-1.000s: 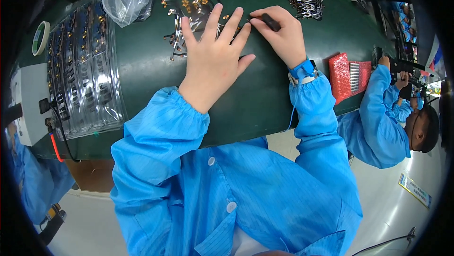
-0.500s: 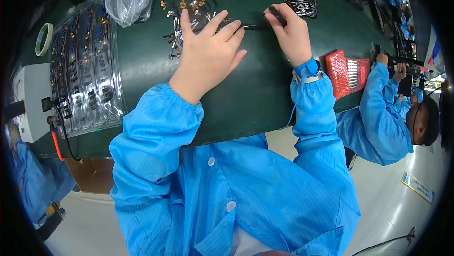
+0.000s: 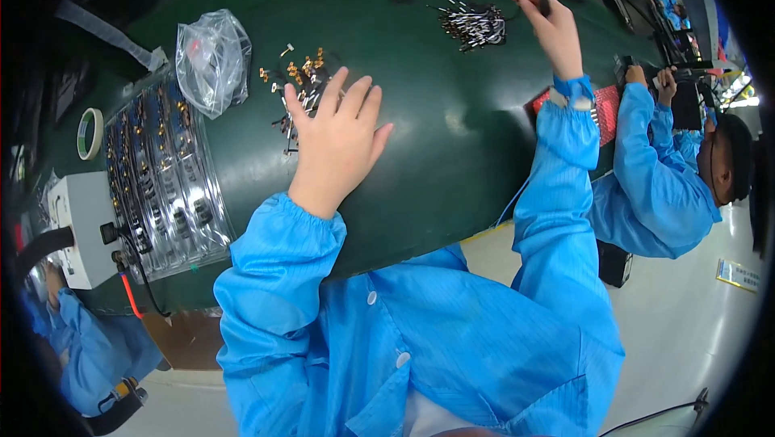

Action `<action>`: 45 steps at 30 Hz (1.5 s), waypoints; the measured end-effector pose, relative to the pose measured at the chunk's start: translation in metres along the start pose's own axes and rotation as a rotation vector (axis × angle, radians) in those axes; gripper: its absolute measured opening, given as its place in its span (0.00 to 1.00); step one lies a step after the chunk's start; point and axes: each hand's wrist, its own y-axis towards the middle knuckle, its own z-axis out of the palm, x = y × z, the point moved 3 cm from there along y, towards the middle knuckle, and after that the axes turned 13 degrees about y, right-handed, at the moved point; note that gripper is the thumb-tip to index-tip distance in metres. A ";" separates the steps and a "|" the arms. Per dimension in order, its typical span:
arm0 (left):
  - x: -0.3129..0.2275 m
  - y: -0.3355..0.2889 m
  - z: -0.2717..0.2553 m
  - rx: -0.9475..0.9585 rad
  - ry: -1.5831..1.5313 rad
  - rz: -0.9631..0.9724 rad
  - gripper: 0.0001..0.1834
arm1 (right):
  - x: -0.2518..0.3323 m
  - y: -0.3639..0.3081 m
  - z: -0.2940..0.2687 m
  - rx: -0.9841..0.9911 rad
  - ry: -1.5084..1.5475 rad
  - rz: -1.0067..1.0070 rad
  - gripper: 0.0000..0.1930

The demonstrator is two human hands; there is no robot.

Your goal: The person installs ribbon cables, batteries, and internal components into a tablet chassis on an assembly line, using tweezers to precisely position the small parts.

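Note:
My left hand (image 3: 337,142) lies with fingers spread at the near right side of a loose pile of small cables (image 3: 303,86) with gold-coloured connector ends, partly covering it. Farther right, my right hand (image 3: 555,37) is raised over the green table, thumb and fingers closed on a dark slim tool (image 3: 544,6). Its tip is too small to make out, and so is whether it grips anything. Just left of that hand sits a dense second pile of black and silver cable pieces (image 3: 476,27). A blue wrist strap (image 3: 573,91) circles my right wrist.
On the left, clear plastic trays (image 3: 173,186) hold rows of small parts, beside a grey box (image 3: 85,227) and a tape roll (image 3: 90,133). A clear plastic bag (image 3: 214,61) lies behind. Red bubble wrap (image 3: 607,110) is near my right forearm; a co-worker (image 3: 658,170) sits beyond.
My right hand has moved right and away from between the piles, past the dense pile's right side, still holding the tool. My left hand remains spread by the loose pile. The view has shifted.

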 end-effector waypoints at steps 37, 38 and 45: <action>0.009 -0.002 -0.003 0.012 -0.081 -0.067 0.21 | 0.036 0.003 0.112 0.302 -0.285 -0.175 0.11; 0.010 -0.001 -0.002 0.012 -0.084 -0.082 0.21 | 0.043 -0.007 0.113 0.316 -0.156 -0.199 0.11; 0.010 0.000 -0.002 -0.045 -0.087 -0.115 0.19 | 0.050 -0.063 0.123 0.256 -0.386 -0.265 0.08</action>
